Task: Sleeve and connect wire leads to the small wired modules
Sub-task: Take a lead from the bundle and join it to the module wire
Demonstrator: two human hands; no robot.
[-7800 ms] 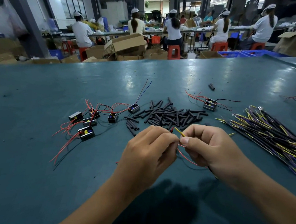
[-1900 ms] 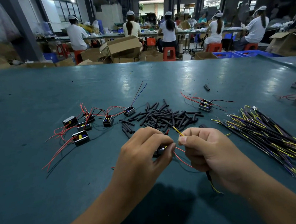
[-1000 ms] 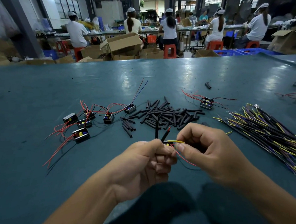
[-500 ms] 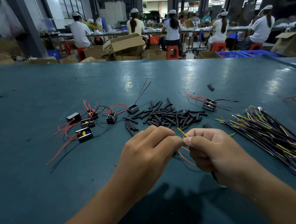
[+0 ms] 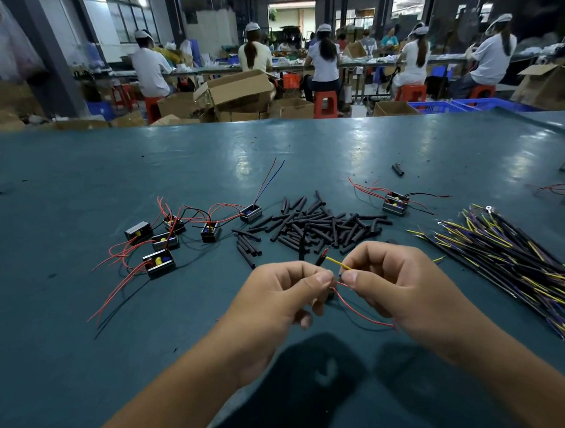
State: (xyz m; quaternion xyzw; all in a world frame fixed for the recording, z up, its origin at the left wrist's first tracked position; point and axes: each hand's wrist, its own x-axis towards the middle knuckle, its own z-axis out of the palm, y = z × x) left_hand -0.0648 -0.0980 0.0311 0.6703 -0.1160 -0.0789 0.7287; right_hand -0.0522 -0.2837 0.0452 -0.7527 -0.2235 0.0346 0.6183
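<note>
Nearest, hands: left hand [image 5: 280, 295] and right hand [image 5: 400, 282] meet above the tabletop's [image 5: 47, 348] near edge
Left grip: fingers curled, pinching black-sleeved leads [image 5: 319, 260]
Right grip: thumb and forefinger pinch a yellow wire [image 5: 337, 263]; a red lead [image 5: 361, 314] loops beneath
Middle: loose pile of black sleeves [image 5: 320, 225]
Left side: cluster of small modules [image 5: 172, 236] with red leads
Right edge: bundle of yellow-and-purple wires [image 5: 512, 260]
Farther: one module [image 5: 395, 203] beyond the pile
Beyond the far edge: open cardboard box [image 5: 239, 89], contents unclear; blue crate [image 5: 439, 106]
</note>
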